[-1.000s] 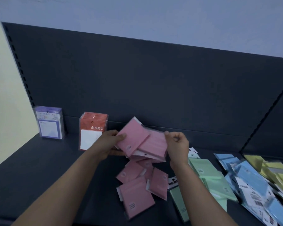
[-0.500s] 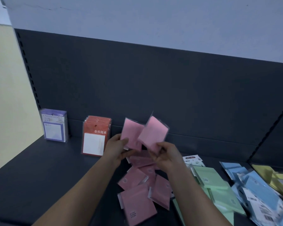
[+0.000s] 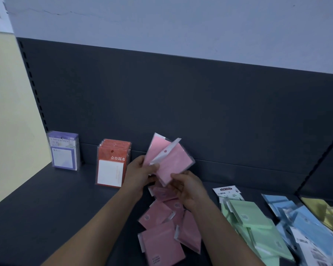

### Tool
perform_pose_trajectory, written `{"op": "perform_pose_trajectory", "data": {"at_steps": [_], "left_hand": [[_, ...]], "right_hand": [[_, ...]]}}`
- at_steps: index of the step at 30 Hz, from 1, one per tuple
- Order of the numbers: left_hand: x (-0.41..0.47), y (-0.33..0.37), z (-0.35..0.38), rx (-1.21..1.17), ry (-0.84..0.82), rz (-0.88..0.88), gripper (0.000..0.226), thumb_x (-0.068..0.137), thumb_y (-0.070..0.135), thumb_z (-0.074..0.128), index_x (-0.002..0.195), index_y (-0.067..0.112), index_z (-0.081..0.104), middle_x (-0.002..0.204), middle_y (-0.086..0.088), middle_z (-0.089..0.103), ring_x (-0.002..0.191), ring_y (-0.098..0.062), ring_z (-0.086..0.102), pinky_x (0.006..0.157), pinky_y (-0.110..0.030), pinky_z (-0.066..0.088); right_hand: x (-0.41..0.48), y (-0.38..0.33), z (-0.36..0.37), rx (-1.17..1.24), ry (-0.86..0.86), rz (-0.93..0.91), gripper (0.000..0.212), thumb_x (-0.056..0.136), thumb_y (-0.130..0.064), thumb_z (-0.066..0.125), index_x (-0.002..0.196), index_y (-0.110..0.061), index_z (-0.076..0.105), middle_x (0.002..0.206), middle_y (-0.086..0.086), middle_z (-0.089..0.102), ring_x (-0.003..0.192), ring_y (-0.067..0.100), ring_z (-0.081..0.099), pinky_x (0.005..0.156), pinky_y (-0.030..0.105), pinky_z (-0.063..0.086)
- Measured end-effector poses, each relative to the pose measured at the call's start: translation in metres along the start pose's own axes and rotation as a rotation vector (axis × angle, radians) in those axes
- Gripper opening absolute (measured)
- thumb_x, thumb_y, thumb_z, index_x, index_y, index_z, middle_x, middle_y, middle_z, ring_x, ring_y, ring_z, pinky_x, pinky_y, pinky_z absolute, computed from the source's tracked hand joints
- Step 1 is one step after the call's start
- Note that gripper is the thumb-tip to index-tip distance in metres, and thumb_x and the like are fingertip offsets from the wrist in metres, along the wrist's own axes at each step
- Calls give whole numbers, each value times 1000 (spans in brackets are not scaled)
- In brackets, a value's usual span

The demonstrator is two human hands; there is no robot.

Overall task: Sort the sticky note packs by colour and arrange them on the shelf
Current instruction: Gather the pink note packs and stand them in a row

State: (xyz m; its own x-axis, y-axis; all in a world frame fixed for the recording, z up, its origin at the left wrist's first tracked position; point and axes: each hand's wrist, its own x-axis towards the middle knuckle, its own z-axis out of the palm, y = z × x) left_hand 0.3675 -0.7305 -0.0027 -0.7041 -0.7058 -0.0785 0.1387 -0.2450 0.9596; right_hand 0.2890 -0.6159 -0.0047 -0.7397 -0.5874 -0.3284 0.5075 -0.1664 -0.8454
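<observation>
Both my hands hold pink sticky note packs (image 3: 171, 162) up above the dark shelf (image 3: 46, 208). My left hand (image 3: 138, 175) grips them from the left, thumb on the front. My right hand (image 3: 186, 189) pinches the lower edge of the front pack. Under my hands lies a loose pile of several more pink packs (image 3: 161, 237). To its right lie green packs (image 3: 256, 225), then blue packs (image 3: 306, 225), then yellow packs (image 3: 323, 210) at the far right.
A row of red-orange packs (image 3: 112, 166) stands upright against the back panel, left of my hands. A purple pack (image 3: 64, 150) stands further left by the cream side wall. A black divider rail (image 3: 319, 164) slants down on the right.
The two pink packs, held apart in a V half a second ago, are now brought together and overlapping. My right hand has shifted under their lower edge.
</observation>
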Motion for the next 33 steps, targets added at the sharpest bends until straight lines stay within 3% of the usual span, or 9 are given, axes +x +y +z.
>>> {"op": "perform_pose_trajectory", "data": {"at_steps": [7, 10, 13, 17, 19, 22, 25, 29, 33], "left_hand": [[5, -2, -2, 76, 69, 21, 18, 79, -3, 71, 91, 5, 60, 89, -12, 68, 74, -25, 67, 65, -35, 58], [6, -3, 0, 39, 114, -40, 5, 91, 1, 58, 93, 5, 58, 92, -12, 64, 79, -23, 65, 67, -35, 58], [6, -3, 4, -41, 96, -123, 9, 95, 0, 49, 90, 4, 56, 94, -15, 60, 81, -28, 62, 74, -42, 58], [-1, 0, 14, -131, -52, -172, 17, 90, -6, 46, 96, 2, 60, 90, -18, 66, 77, -27, 65, 60, -35, 58], [-4, 1, 17, -164, -111, -174, 28, 85, -12, 44, 105, -1, 60, 91, -20, 68, 75, -27, 66, 58, -33, 58], [-4, 2, 13, -155, -130, -148, 32, 84, -12, 43, 107, 1, 60, 89, -18, 68, 76, -28, 65, 66, -38, 59], [-4, 4, 9, -103, -117, -122, 24, 90, -3, 43, 94, 11, 62, 81, -10, 68, 74, -25, 62, 64, -34, 55], [-5, 7, 8, -103, -149, -100, 17, 98, 22, 48, 94, 18, 64, 71, -1, 65, 67, -17, 57, 54, -26, 47], [-1, 8, 6, -181, -169, -162, 38, 98, 46, 43, 107, 17, 67, 92, -4, 71, 84, -19, 65, 78, -34, 51]], "right_hand": [[3, -2, -4, -47, 139, -378, 21, 83, 7, 62, 79, -13, 63, 79, 7, 63, 73, 22, 56, 66, 34, 47], [-2, -7, 0, -173, 265, -616, 22, 81, 7, 63, 73, -14, 61, 73, 2, 61, 69, 13, 56, 68, 27, 49], [-3, -5, 1, -403, 373, -946, 25, 80, 5, 65, 74, -19, 62, 78, 0, 63, 72, 12, 58, 68, 20, 47], [4, 10, -1, -951, 390, -1234, 17, 66, -3, 63, 75, -17, 66, 84, -3, 60, 79, 21, 53, 69, 30, 43], [3, 15, 0, -1132, 403, -1263, 18, 62, -11, 59, 75, -20, 67, 85, -4, 62, 83, 23, 53, 71, 34, 43], [4, 21, -4, -1131, 366, -1227, 24, 65, -22, 51, 78, -24, 72, 103, -4, 64, 110, 22, 52, 96, 40, 39], [0, 14, -4, -844, 157, -892, 27, 72, -20, 49, 78, -28, 75, 135, -1, 49, 132, 12, 38, 111, 32, 32], [-1, 8, -10, -703, 196, -817, 35, 84, 2, 59, 82, -32, 68, 136, 2, 42, 114, -15, 43, 103, 32, 43], [5, 7, -17, -667, 255, -796, 44, 82, 4, 61, 95, -38, 63, 118, 3, 54, 92, 9, 58, 85, 29, 50]]}}
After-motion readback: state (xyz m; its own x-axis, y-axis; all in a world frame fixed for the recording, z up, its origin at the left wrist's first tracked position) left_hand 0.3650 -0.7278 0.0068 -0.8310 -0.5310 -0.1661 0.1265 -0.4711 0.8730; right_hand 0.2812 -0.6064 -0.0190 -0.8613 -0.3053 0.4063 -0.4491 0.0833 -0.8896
